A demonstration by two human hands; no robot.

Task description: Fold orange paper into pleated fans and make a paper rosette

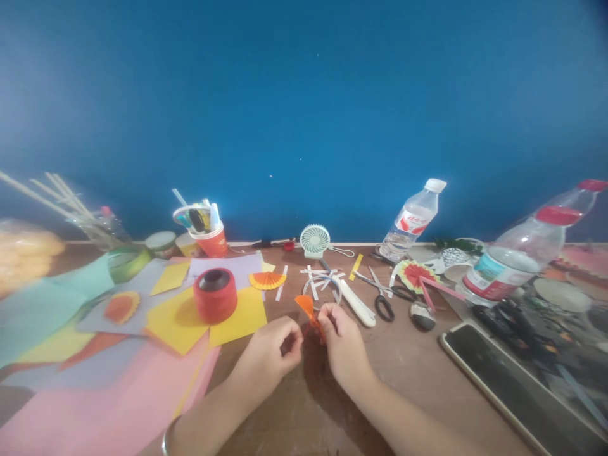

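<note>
At the middle of the table my right hand [346,345] pinches a small piece of orange folded paper [305,304], which fans out at its upper left end. My left hand [272,349] is just left of it, its fingers curled with thumb and fingertips together; whether anything is between them I cannot make out. Beyond the hands lie white paper strips [316,283], a white-handled tool [356,303] and black-handled scissors [384,307]. A yellow and orange pleated paper fan [266,280] rests further left.
A red tape roll [215,304] stands on yellow paper [242,320] to the left. Behind are a cup of pens [211,242] and a small handheld fan [315,240]. Bottles [412,218], a red pleated rosette [417,277] and a phone [508,373] occupy the right.
</note>
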